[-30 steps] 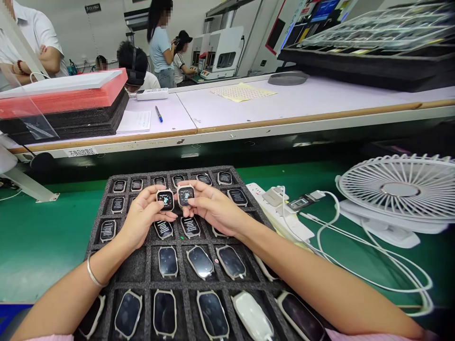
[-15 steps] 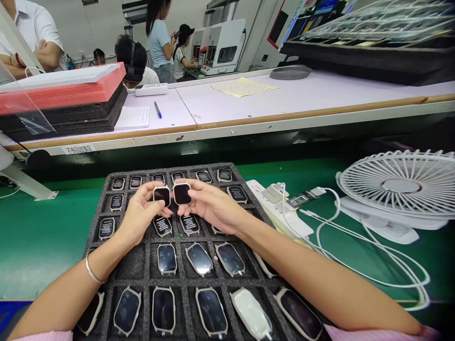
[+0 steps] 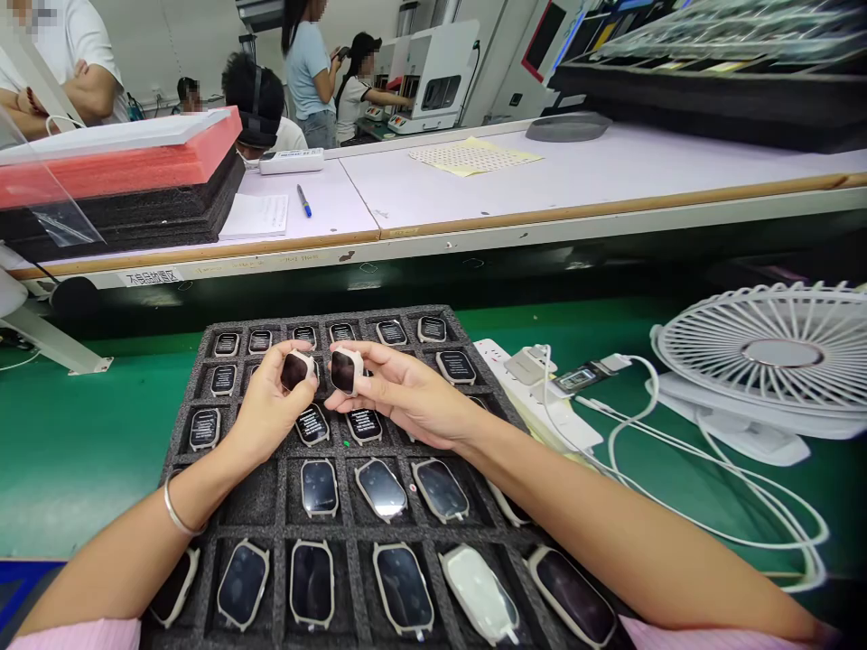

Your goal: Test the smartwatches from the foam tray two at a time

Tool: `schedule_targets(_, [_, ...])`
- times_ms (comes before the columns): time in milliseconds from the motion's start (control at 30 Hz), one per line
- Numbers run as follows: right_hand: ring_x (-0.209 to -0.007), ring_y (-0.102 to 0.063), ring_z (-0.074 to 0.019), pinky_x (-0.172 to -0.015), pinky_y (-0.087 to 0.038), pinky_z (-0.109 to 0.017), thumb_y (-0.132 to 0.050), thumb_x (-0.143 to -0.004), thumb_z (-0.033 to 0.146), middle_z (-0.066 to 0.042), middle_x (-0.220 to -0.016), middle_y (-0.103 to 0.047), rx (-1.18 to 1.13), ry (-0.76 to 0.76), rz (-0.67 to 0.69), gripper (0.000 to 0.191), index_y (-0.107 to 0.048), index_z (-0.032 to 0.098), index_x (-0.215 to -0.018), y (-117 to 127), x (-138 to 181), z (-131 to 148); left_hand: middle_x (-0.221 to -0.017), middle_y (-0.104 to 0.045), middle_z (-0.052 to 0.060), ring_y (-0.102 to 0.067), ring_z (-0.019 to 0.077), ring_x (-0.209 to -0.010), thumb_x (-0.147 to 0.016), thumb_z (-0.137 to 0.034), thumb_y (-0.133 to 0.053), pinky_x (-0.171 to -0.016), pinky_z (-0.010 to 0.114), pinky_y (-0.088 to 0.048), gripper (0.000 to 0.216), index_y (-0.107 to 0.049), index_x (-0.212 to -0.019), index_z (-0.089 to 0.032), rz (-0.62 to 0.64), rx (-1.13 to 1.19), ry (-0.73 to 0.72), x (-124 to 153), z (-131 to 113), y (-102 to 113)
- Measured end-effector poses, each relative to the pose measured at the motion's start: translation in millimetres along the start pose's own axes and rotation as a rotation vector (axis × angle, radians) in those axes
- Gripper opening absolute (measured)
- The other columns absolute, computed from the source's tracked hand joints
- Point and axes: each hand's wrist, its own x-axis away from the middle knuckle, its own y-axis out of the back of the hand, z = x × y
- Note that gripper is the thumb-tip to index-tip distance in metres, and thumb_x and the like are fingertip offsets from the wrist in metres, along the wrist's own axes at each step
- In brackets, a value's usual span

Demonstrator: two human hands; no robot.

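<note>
My left hand [image 3: 279, 390] pinches a strapless smartwatch [image 3: 296, 370] with a dark screen and a pale case, tilted to the left. Close beside it, my right hand [image 3: 399, 388] grips a second smartwatch [image 3: 343, 371] of the same kind, its screen also dark. Both are raised over a black foam tray [image 3: 254, 506] divided into compartments. Many compartments hold watches; those in the far rows show white text, such as the watch [image 3: 205, 428] at left. Nearer ones have dark screens, like the watch [image 3: 318, 488]. One watch [image 3: 478, 591] shows its white back.
Right of the tray lie a white power strip [image 3: 535, 397], cables, a small meter [image 3: 575, 377] and a white fan [image 3: 765, 361]. A raised shelf [image 3: 474, 203] behind carries foam stacks [image 3: 122, 203], a pen [image 3: 304, 201] and a yellow sticker sheet [image 3: 474, 155]. Several people are beyond.
Both watches have been turned in my fingers, so more of their pale sides shows. The view has shifted slightly. In the background, one person's arm now reaches toward a white machine.
</note>
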Motion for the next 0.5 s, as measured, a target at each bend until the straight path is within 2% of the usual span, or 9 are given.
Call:
schedule_targets(200, [-0.079, -0.075, -0.0168, -0.074, -0.059, -0.029, -0.083, -0.083, 0.031, -0.002, -0.095, -0.072, 0.02, -0.03, 0.021, 0.053, -0.057, 0.02, -0.127, 0.9, -0.7, 0.7, -0.095, -0.057, 0.0, -0.055, 0.0143, -0.088, -0.073, -0.022, -0.069, -0.076, 0.026, -0.043, 0.045, -0.056, -0.115, -0.021, -0.018, -0.015, -0.028, 1.3, -2.1, 0.8])
schedule_targets(500, [-0.081, -0.072, -0.0152, -0.077, -0.055, -0.028, -0.081, -0.085, 0.032, -0.003, -0.089, -0.074, 0.016, -0.022, 0.053, 0.054, -0.057, 0.018, -0.131, 0.3, -0.6, 0.2, -0.097, -0.06, 0.001, -0.057, 0.0151, -0.089, -0.074, -0.022, -0.068, -0.079, 0.027, -0.046, 0.042, -0.055, -0.115, -0.02, 0.008, -0.03, -0.044, 1.0, -1.0, -0.4])
